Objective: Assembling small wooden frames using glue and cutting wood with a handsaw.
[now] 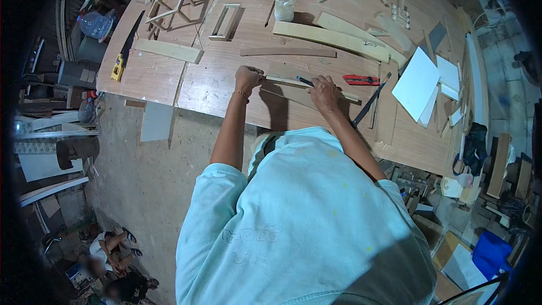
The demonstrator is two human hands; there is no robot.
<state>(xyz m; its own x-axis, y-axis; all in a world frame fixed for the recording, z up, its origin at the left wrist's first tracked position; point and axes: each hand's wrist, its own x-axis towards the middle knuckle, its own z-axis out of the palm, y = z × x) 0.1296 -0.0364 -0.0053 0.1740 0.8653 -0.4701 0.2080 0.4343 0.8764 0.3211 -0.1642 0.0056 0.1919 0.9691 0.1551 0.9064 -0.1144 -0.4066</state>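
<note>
My left hand (pixel 248 80), its fingers curled, grips the left end of a narrow wooden strip (pixel 282 80) lying over a wider pale board (pixel 291 97) near the table's front edge. My right hand (pixel 323 93) holds a dark blue pencil (pixel 304 81) against the strip, right of my left hand. A red utility knife (pixel 361 80) lies just beyond my right hand. A long dark tool or ruler (pixel 364 110), too unclear to name, lies diagonally beside my right forearm. A brown strip (pixel 288 52) lies behind my hands.
The wooden table (pixel 214 104) holds planks (pixel 330 38), small frames (pixel 224 21), a jar (pixel 284 7), white sheets (pixel 415 85) and a yellow-handled saw (pixel 118 66). Two other people (pixel 110 254), (pixel 127 285) are low on the floor at bottom left, among clutter.
</note>
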